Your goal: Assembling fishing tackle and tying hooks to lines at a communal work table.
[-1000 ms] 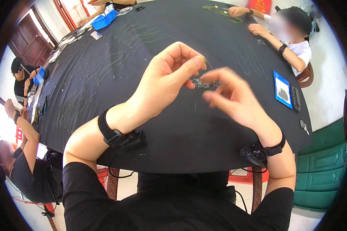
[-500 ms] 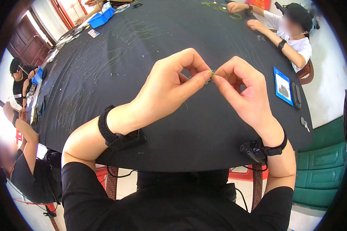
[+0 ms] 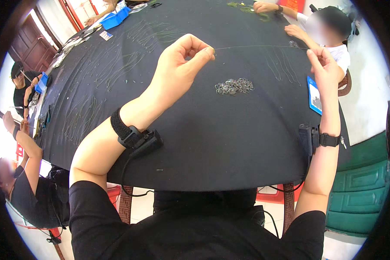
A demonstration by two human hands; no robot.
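A thin greenish line [image 3: 255, 46], like fishing line, is stretched almost level between my two hands above the dark tabletop. My left hand [image 3: 180, 65] pinches one end between thumb and forefinger; anything small at those fingertips is too tiny to make out. Out to the right, my right hand [image 3: 327, 67] is closed on the line's other end, thumb against fingers. Below the line, between the hands, lies a small heap of silvery curved metal pieces [image 3: 235, 86] that look like fish hooks. Neither hand touches the heap.
Loose lines [image 3: 82, 119] lie in bunches on the left of the black-covered table [image 3: 212, 147], with more at the back. A blue-framed card [image 3: 315, 96] is below my right hand. Blue trays [image 3: 115, 18] stand along the far left edge. Several people sit around the table.
My hands were together over the heap and are now wide apart. The right hand moved right and up, the left slightly up and left, drawing the line straight. The heap is now uncovered.
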